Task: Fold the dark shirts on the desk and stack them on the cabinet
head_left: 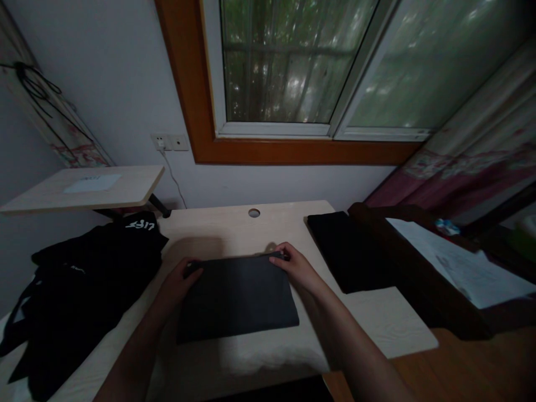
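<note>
A dark grey folded cloth [240, 296], seemingly a garment, lies in front of me on the pale wooden desk [213, 226]. At its far left corner my left hand [183, 279] pinches the edge, thumb on top. My right hand [291, 262] grips the far right corner between thumb and fingers. The far edge between both hands looks slightly raised, while the near edge rests on the desk. To the left sits a heap of black clothes [96, 279], one with white lettering. A flat black folded cloth [347, 251] lies right of my right hand.
A raised wooden shelf [138, 190] bearing a paper sheet [92, 183] stands over the back left. Behind the desk are a wall socket [168, 142] with a cable and a window [297, 67]. Dark furniture with papers [456, 262] adjoins the right side.
</note>
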The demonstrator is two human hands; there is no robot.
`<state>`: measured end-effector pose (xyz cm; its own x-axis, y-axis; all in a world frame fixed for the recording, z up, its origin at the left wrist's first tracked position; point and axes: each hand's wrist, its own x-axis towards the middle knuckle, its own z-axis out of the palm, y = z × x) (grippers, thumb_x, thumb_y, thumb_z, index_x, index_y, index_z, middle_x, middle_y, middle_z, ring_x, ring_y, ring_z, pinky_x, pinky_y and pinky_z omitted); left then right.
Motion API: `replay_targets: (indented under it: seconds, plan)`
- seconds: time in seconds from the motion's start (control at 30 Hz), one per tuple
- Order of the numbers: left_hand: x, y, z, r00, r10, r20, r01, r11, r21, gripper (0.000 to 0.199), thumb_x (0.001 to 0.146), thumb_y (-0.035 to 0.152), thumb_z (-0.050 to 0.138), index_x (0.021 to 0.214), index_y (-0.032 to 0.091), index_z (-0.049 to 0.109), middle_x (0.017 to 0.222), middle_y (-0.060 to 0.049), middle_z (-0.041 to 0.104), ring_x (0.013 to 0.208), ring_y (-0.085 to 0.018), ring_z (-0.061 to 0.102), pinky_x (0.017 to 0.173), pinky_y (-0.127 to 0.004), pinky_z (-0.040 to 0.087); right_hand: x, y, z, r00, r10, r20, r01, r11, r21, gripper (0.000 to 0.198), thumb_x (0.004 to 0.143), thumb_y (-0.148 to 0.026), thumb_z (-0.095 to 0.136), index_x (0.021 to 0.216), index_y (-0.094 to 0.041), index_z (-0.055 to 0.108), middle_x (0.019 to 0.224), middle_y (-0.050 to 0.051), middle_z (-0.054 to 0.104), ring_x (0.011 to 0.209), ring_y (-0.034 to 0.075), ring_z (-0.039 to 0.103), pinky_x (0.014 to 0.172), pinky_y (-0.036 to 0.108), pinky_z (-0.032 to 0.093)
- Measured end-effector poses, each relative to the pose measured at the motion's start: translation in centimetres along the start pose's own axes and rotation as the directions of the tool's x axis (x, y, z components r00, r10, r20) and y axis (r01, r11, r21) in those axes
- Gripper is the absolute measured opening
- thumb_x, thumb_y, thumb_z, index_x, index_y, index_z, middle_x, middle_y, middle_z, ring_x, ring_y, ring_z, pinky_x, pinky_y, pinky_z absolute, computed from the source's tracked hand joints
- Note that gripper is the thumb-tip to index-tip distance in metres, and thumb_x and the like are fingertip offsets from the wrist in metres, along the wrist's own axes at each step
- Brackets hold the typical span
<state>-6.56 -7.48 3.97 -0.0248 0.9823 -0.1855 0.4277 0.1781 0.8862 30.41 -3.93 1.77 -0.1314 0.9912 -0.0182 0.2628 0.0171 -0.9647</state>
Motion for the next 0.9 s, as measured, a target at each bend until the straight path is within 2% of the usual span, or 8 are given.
replay_targets:
  seconds: [0.13, 0.23, 0.4, 0.5, 0.6, 0.67, 0.77, 0.9]
  plan:
    - [0.7, -0.7, 0.5, 0.993, 0.025, -0.118, -0.018, 0.998, 0.06, 0.045, 0.077, 0.056, 0.066, 0.105, 0.021, 0.067, 0.102, -0.007, 0.075, 0.099, -0.029, 0.071, 0.089, -0.041, 0.054, 0.6, 0.5, 0.3, 0.998, 0.019, 0.056, -0.017, 1.0, -0.024, 0.033, 0.078, -0.048, 0.075, 0.096, -0.021, 0.069, 0.096, 0.003, 0.071, 0.091, 0.023, 0.063, 0.084, 0.035, 0.045]
    - [1.0, -0.8, 0.5, 0.991, 0.044, -0.129, -0.033, 0.996, 0.087, 0.041, 0.077, 0.054, 0.065, 0.102, 0.021, 0.068, 0.103, -0.007, 0.075, 0.101, -0.029, 0.069, 0.094, -0.041, 0.051, 0.6, 0.4, 0.4, 0.997, -0.014, 0.071, 0.018, 0.998, -0.063, 0.03, 0.082, -0.046, 0.072, 0.097, -0.02, 0.072, 0.099, 0.005, 0.073, 0.094, 0.023, 0.064, 0.088, 0.036, 0.045]
    - [1.1, -0.6, -0.2, 0.988, 0.052, -0.145, -0.045, 0.998, 0.05, 0.043, 0.079, 0.054, 0.063, 0.104, 0.019, 0.069, 0.103, -0.007, 0.075, 0.101, -0.028, 0.068, 0.092, -0.04, 0.052, 0.6, 0.3, 0.5, 0.998, -0.059, -0.017, 0.059, 0.998, -0.009, 0.034, 0.082, -0.047, 0.072, 0.104, -0.021, 0.073, 0.105, 0.006, 0.074, 0.096, 0.023, 0.065, 0.089, 0.037, 0.047]
    - [1.6, -1.4, -0.2, 0.984, 0.083, -0.158, -0.062, 0.989, 0.135, 0.039, 0.079, 0.051, 0.061, 0.101, 0.02, 0.07, 0.102, -0.006, 0.075, 0.1, -0.028, 0.068, 0.093, -0.04, 0.052, 0.9, 1.0, 1.0, 0.994, -0.079, -0.076, 0.079, 0.997, -0.009, 0.033, 0.083, -0.045, 0.07, 0.107, -0.022, 0.073, 0.112, 0.006, 0.074, 0.099, 0.024, 0.065, 0.092, 0.039, 0.048]
    - [2.4, -2.5, 0.0, 0.975, 0.167, -0.145, -0.121, 0.952, 0.281, 0.031, 0.082, 0.044, 0.057, 0.099, 0.02, 0.069, 0.099, -0.008, 0.074, 0.096, -0.027, 0.068, 0.092, -0.042, 0.053, 1.2, 1.4, 1.4, 0.98, -0.13, -0.148, 0.11, 0.985, -0.136, 0.027, 0.086, -0.037, 0.067, 0.108, -0.023, 0.073, 0.114, 0.006, 0.072, 0.103, 0.025, 0.064, 0.098, 0.043, 0.047]
    - [2.5, -2.5, 0.0, 0.948, 0.26, -0.181, -0.16, 0.886, 0.436, 0.028, 0.086, 0.037, 0.054, 0.101, 0.019, 0.068, 0.102, -0.01, 0.073, 0.1, -0.028, 0.067, 0.096, -0.045, 0.051, 1.1, 0.9, 1.5, 0.957, -0.194, -0.216, 0.134, 0.956, -0.263, 0.026, 0.087, -0.031, 0.064, 0.11, -0.023, 0.073, 0.111, 0.008, 0.07, 0.105, 0.026, 0.063, 0.099, 0.045, 0.048]
    - [1.7, -0.9, 0.0, 0.862, 0.471, -0.185, -0.231, 0.691, 0.685, 0.031, 0.091, 0.028, 0.05, 0.115, 0.017, 0.068, 0.116, -0.013, 0.07, 0.116, -0.032, 0.06, 0.107, -0.052, 0.045, 0.2, -1.4, 1.8, 0.908, -0.334, -0.252, 0.198, 0.874, -0.444, 0.03, 0.091, -0.023, 0.057, 0.117, -0.024, 0.072, 0.114, 0.01, 0.066, 0.11, 0.027, 0.061, 0.102, 0.048, 0.049]
    - [-1.2, 2.6, 2.4, 0.771, 0.636, 0.031, -0.395, 0.44, 0.807, 0.039, 0.097, 0.02, 0.045, 0.13, 0.018, 0.065, 0.13, -0.012, 0.067, 0.129, -0.031, 0.055, 0.116, -0.051, 0.038, -2.4, -4.7, 4.4, 0.896, -0.44, -0.063, 0.327, 0.748, -0.577, 0.041, 0.098, -0.015, 0.043, 0.131, -0.023, 0.066, 0.127, 0.011, 0.065, 0.117, 0.025, 0.061, 0.107, 0.046, 0.049]
